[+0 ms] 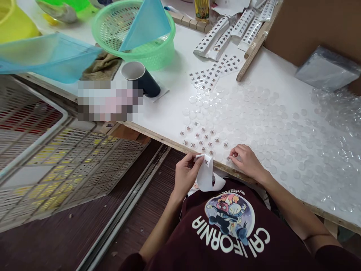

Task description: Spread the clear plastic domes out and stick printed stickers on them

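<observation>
My left hand [187, 171] pinches the upper end of a white sticker strip [205, 177], which curls down past the table edge against the shirt. A small dark printed picture shows near its top. At the table's front edge my right hand [244, 160] is closed, thumb and forefinger together on a small printed sticker [228, 158] at their tips. Left of that hand, several clear round discs with the same little picture, such as one disc [217, 140], lie in a loose group. Many plain clear discs [263, 131] spread across the table to the right and beyond.
Printed sticker sheets [207, 79] and rolled strips [213, 35] lie at the back beside a wooden rail [251, 56]. A dark mug [148, 84], green basket [160, 52] and blue tray [64, 56] stand left. Plastic crates [56, 165] are below; clear wrap [342, 113] lies right.
</observation>
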{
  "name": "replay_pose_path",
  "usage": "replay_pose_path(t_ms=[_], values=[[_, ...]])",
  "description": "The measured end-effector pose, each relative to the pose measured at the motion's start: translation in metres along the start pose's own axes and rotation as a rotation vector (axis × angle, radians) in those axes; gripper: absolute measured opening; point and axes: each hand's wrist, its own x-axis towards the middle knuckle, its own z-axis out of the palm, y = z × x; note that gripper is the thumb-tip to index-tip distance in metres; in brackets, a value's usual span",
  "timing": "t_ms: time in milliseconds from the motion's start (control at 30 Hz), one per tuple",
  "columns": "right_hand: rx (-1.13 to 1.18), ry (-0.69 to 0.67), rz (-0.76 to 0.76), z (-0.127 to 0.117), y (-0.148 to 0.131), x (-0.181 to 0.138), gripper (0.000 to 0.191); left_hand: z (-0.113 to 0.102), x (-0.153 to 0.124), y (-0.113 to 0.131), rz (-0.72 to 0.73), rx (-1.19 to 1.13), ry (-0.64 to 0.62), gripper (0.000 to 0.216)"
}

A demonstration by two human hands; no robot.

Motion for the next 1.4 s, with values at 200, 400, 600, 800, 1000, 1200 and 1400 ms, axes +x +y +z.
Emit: replay_pose_path(t_ms=[200,400,600,800,1000,1200,1400], values=[[0.294,0.112,-0.022,0.013,-0.039,0.056,0.011,0.004,-0.003,0.007,0.048,0.034,0.015,0.020],[0.517,0.032,0.069,0.019,-0.050,0.039,0.027,0.006,-0.007,0.010,0.073,0.048,0.095,0.018],[0.569,-0.015,0.187,0.022,-0.043,0.014,0.023,0.014,-0.006,0.015,0.017,-0.078,0.032,0.022],[0.653,-0.172,0.180,0.012,-0.034,0.012,0.028,0.020,-0.008,0.018,-0.149,-0.345,-0.032,0.041],[0.622,-0.064,0.105,0.006,-0.039,0.006,0.018,0.024,-0.012,0.018,-0.025,-0.176,0.026,0.035],[0.641,0.009,0.087,0.008,-0.040,0.005,0.012,0.022,-0.011,0.016,0.032,-0.058,0.014,0.034],[0.521,0.109,0.082,0.010,-0.036,0.003,0.011,0.022,-0.012,0.015,0.015,-0.050,-0.043,0.027]])
